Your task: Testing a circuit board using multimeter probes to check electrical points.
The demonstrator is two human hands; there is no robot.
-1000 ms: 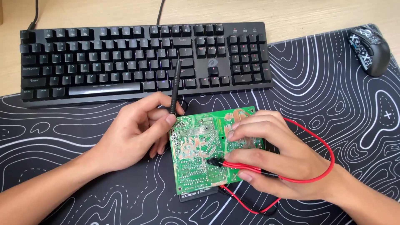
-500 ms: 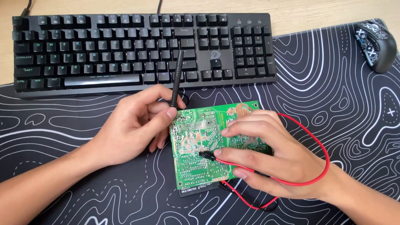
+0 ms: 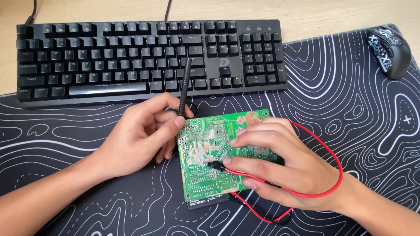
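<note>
Hands (image 3: 140,135) stay put on green circuit board (image 3: 205,166) since earlier.

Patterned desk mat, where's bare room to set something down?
Free: the black-and-white desk mat between black keyboard and black mouse, and its lower-left corner. Crowded: around the green circuit board, both hands and red lead.

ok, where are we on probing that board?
Done: green circuit board lies solder side up over the multimeter on the desk mat, leads out.
In hand: left hand holds the black probe at the board's top-left edge; right hand presses the red probe mid-board.
Left: meter display hidden, reading unconfirmed.
</note>
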